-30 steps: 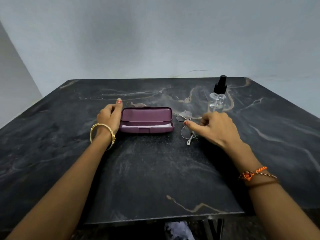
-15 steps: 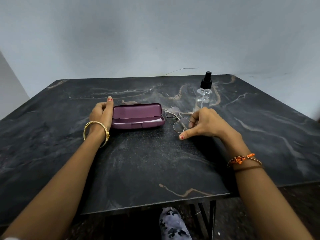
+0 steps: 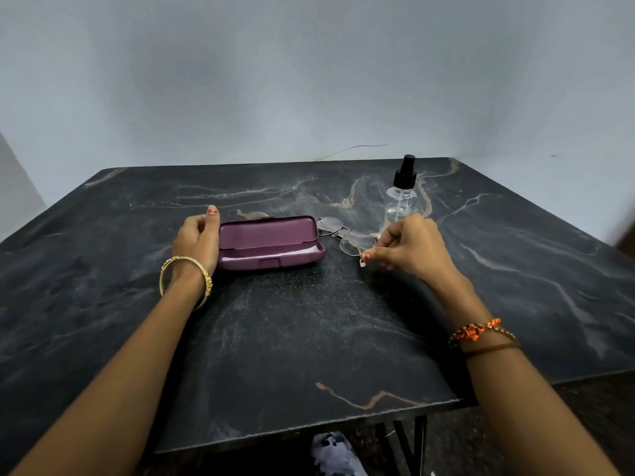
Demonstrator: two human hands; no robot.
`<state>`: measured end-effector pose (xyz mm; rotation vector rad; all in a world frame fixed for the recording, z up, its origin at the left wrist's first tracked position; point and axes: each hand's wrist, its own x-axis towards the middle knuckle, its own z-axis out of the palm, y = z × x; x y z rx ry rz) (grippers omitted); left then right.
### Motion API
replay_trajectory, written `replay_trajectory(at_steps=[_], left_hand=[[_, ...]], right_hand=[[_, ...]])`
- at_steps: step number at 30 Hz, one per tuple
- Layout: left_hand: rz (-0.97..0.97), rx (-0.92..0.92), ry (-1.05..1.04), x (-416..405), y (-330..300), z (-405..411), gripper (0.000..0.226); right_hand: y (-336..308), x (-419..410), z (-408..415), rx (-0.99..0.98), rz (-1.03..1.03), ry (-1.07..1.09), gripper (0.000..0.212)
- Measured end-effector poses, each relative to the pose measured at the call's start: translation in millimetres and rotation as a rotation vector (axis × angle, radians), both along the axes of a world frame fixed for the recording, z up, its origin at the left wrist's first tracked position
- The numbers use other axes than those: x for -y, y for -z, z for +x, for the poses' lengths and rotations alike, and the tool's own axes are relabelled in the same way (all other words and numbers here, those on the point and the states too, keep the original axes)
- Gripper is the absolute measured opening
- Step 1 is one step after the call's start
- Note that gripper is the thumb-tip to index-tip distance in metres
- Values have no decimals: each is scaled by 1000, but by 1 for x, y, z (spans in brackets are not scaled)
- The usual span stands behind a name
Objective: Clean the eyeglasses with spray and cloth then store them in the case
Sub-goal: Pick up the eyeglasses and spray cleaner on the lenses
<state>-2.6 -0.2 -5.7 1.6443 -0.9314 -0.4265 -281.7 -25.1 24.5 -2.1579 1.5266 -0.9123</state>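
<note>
Now gripping: right hand took the glasses by the frame

Half a second earlier the right hand (image 3: 412, 249) rested fist-down on the bench (image 3: 309, 338) with the thumb beside the eyeglasses (image 3: 347, 235); a second earlier it was only reaching over them. At this frame its fingers (image 3: 372, 253) were pinched closed on the near end of the frame, at the hinge or temple, and the near lens looked tilted up off the bench. Far lens seemed to be still down or barely clear, just beside the case (image 3: 271, 242) lid; couldn't tell which.

Left hand (image 3: 197, 240) hadn't moved: curled against the left end of the open purple case, thumb up, fingers closed loosely, steadying rather than holding. A white strip, likely the cloth, showed inside the case.

Spray bottle (image 3: 400, 194) stood upright behind the right hand, untouched.

Read: pickup was underway, cleaning not started. Spray and wipe were still to come, and the thin frame made it a light grip
</note>
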Motion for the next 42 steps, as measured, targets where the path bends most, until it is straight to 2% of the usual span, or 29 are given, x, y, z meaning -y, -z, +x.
replay_trajectory(at_steps=[6,9,13,16,18,20,23,27,29,32,35,42], left_hand=[[-40,26,-29,-3,-4,-5,43],[-95,48,-60,-5,-6,-7,41],[-213,75,-103,-7,-8,-9,33],[-319,141,-118,-10,-10,-10,26],[-417,198,-105,-12,-14,-12,22],[-513,181,-56,-13,-21,-15,19],[-578,4,131,-4,-41,-22,19],[-558,-516,449,12,-69,-36,20],[-602,-661,526,14,-72,-38,19],[-633,-707,609,13,-66,-39,16],[-618,-739,659,13,-63,-37,25],[-578,-817,677,7,-63,-42,20]], right_hand=[[-6,-7,4,50,-184,45,11],[-8,-8,6,62,-294,92,12],[-11,-12,8,179,-406,118,12],[-15,-13,12,306,-420,65,12],[-19,-11,15,424,-384,20,23],[-24,-8,20,533,-326,-56,31],[-36,-1,32,668,-247,-215,30],[-44,7,55,747,-170,-383,28],[-39,10,64,798,-157,-403,28],[-31,13,68,882,-164,-399,27],[-26,11,66,884,-165,-403,26],[-26,9,65,968,-166,-373,24]])
